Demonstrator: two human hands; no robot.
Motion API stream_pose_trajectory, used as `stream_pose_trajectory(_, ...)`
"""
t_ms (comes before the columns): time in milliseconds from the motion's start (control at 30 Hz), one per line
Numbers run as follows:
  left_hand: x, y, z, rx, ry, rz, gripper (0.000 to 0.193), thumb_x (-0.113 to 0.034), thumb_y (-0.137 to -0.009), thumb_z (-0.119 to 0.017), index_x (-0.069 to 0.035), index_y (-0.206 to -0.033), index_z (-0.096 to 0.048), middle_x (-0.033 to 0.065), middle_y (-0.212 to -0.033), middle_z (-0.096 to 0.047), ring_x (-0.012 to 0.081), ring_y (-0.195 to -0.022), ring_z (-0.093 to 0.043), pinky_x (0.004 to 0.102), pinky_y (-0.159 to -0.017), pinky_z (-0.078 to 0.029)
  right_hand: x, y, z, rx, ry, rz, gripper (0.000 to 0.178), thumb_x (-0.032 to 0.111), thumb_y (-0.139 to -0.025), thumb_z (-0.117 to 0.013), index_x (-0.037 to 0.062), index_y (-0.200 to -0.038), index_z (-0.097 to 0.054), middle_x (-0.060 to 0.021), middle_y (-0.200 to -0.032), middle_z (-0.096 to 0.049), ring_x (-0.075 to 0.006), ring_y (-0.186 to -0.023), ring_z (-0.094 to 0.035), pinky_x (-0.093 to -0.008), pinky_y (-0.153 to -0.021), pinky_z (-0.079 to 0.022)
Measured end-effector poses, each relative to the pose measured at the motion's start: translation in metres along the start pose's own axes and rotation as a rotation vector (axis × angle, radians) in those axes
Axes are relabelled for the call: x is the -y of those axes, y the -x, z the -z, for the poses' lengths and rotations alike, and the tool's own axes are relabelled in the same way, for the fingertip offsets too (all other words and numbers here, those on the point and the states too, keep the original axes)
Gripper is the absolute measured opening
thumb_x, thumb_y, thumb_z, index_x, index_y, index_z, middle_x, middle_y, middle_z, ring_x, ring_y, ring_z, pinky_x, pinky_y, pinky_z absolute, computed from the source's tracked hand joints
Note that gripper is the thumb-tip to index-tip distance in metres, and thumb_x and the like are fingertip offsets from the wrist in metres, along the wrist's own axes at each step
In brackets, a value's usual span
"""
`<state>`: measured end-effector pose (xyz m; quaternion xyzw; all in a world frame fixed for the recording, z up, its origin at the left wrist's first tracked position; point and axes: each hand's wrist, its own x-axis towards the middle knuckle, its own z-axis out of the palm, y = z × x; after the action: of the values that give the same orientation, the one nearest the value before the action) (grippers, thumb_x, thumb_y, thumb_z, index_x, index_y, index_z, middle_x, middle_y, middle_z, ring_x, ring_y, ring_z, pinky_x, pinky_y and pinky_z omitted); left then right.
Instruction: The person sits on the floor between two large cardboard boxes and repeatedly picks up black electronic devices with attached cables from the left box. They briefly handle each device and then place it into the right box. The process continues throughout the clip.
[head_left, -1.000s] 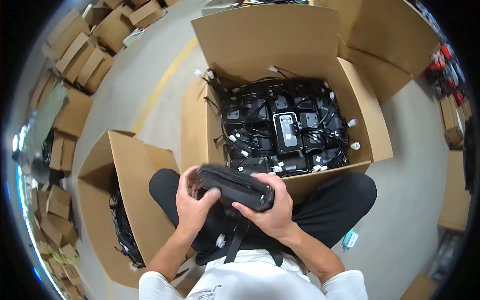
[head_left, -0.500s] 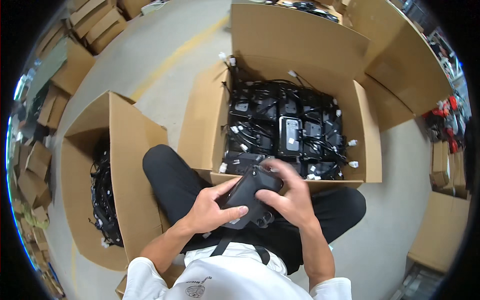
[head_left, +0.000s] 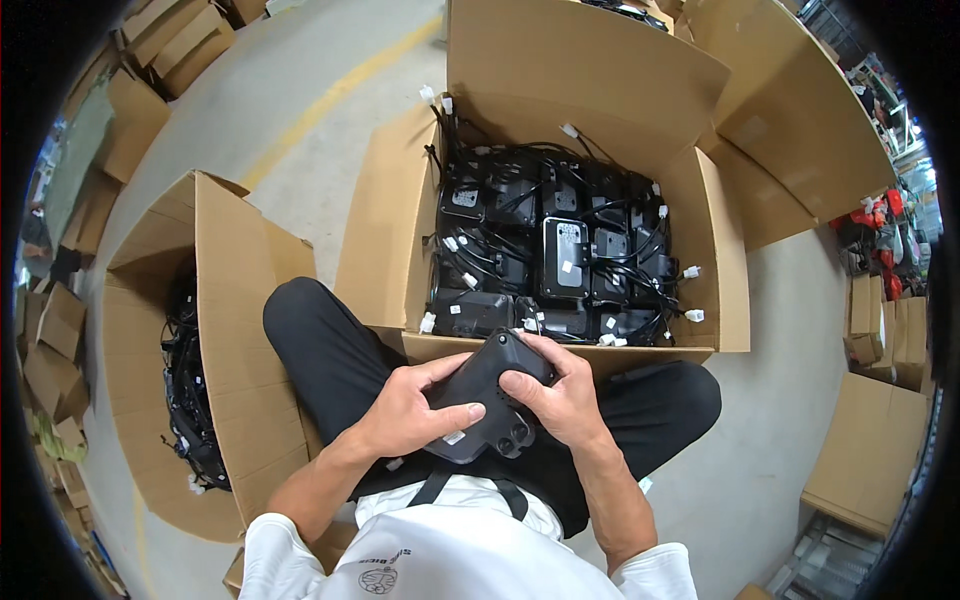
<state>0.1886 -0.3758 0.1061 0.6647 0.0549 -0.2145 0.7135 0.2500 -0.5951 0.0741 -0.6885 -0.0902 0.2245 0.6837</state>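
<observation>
Settling since the earlier frame, the right hand (head_left: 568, 398) had curled half-closed round the case (head_left: 488, 382) at its far right edge; the left hand (head_left: 408, 412), likewise half-closed, gripped the opposite side, presumably to keep it steady. Beyond both hands, a box (head_left: 728, 265) held similar units (head_left: 566, 258).

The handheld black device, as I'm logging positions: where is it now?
In the head view, the black device is just below centre, held between the left hand and right hand, nearest the large open carton's near side.
</observation>
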Motion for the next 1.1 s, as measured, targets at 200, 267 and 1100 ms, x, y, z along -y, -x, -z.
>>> stream_pose_trajectory(200, 0.012, -0.007, 0.004, 0.035, 0.087, -0.001, 0.063, -0.014, -0.088, -0.078, 0.006, -0.142, -0.054, 0.0097, -0.119, -0.069, 0.0111, -0.102, -0.064, 0.0267, -0.091, -0.053, 0.009, 0.006, -0.005, -0.075, 0.030, -0.024, 0.060, 0.031, -0.084, -0.086, -0.0097, -0.124, -0.064, -0.0134, -0.104, -0.071, -0.0158, -0.095, -0.066, -0.0282, -0.084, -0.055)
stream_pose_trajectory(267, 0.018, -0.007, 0.007, 0.043, 0.115, -0.002, 0.062, -0.017, -0.090, -0.078, 0.006, -0.143, -0.054, 0.0099, -0.121, -0.068, 0.0113, -0.105, -0.064, 0.0276, -0.093, -0.053, 0.006, 0.004, -0.005, -0.071, 0.040, -0.028, 0.060, 0.030, -0.084, -0.085, -0.0098, -0.124, -0.064, -0.0123, -0.104, -0.072, -0.0153, -0.095, -0.066, -0.0280, -0.084, -0.054)
stream_pose_trajectory(1100, -0.016, -0.021, 0.030, 0.118, -0.062, 0.029, 0.056, -0.024, -0.082, -0.083, 0.006, -0.126, -0.063, 0.0095, -0.107, -0.071, 0.0128, -0.095, -0.064, 0.0286, -0.087, -0.053, 0.032, -0.022, -0.001, -0.091, 0.208, 0.091, 0.067, 0.040, -0.087, -0.082, -0.0066, -0.130, -0.061, -0.0132, -0.117, -0.068, -0.0201, -0.108, -0.064, -0.0322, -0.096, -0.050)
